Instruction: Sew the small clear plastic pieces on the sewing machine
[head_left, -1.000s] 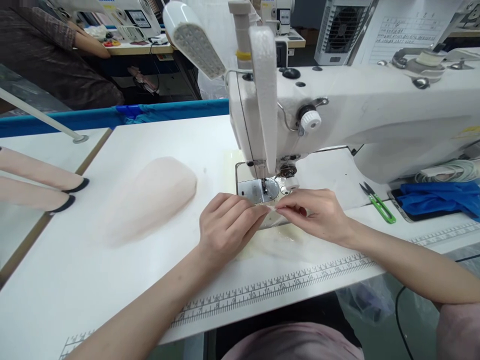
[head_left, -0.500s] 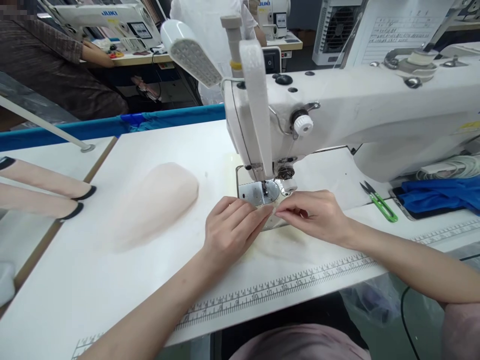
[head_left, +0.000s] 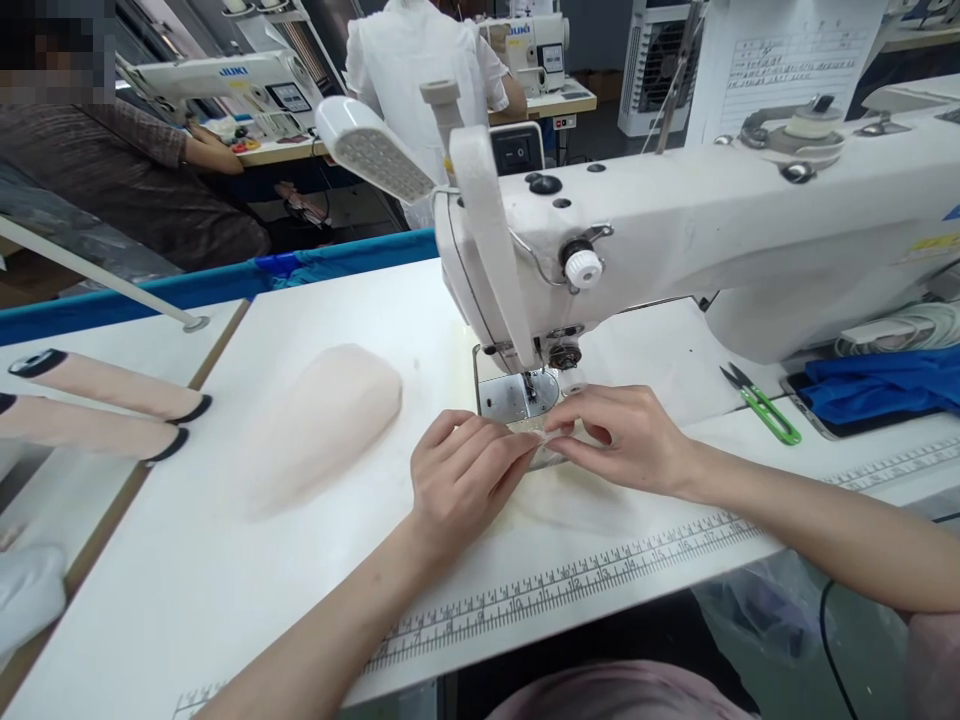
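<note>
In front of the sewing machine [head_left: 637, 220], both my hands pinch a small piece of thin, pale, see-through fabric [head_left: 553, 436]. My left hand [head_left: 469, 475] has its fingertips closed on the fabric's left side. My right hand [head_left: 622, 440] grips it from the right between thumb and fingers. The fingertips almost meet, just on the near side of the metal needle plate [head_left: 506, 398] and the presser foot [head_left: 531, 385]. Much of the fabric is hidden by my fingers, and its outline fades against the white table [head_left: 300, 590].
A sheer beige fabric piece [head_left: 337, 420] lies left of the machine. Beige rolls with black ends [head_left: 112, 385] rest farther left. Green thread snips [head_left: 761, 405] and blue cloth [head_left: 877, 385] lie at right. A printed ruler [head_left: 562, 590] follows the front edge. Another person [head_left: 127, 180] sits behind.
My hands have drawn slightly nearer to me, away from the needle. More of the pale fabric shows between my fingertips. The camera view has shifted a little.
</note>
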